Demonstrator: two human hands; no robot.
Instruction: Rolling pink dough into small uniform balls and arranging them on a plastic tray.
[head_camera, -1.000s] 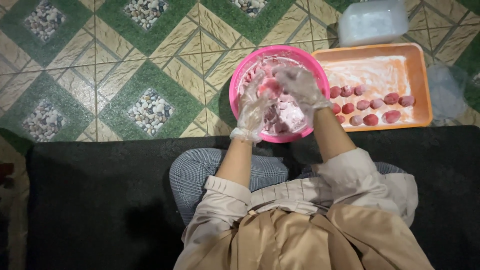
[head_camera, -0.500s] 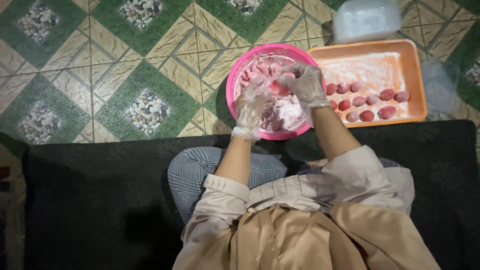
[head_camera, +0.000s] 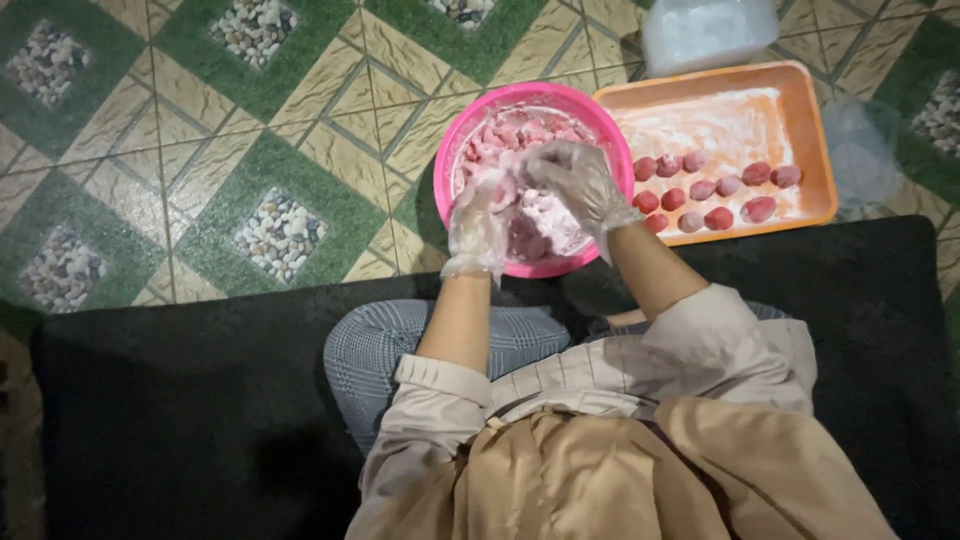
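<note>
Your gloved left hand (head_camera: 478, 215) and right hand (head_camera: 578, 180) met over the pink bowl (head_camera: 470, 135), fingers pinching a floury pink lump together; shaping seemed underway, the orange tray (head_camera: 815, 150) waiting right.

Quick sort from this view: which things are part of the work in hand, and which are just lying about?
In use:
- left hand and right hand, gloved, together over the pink bowl
- pink dough in the bowl
- orange tray with pink balls

Lying about:
- clear lidded container
- crumpled plastic bag
- black mat
</note>
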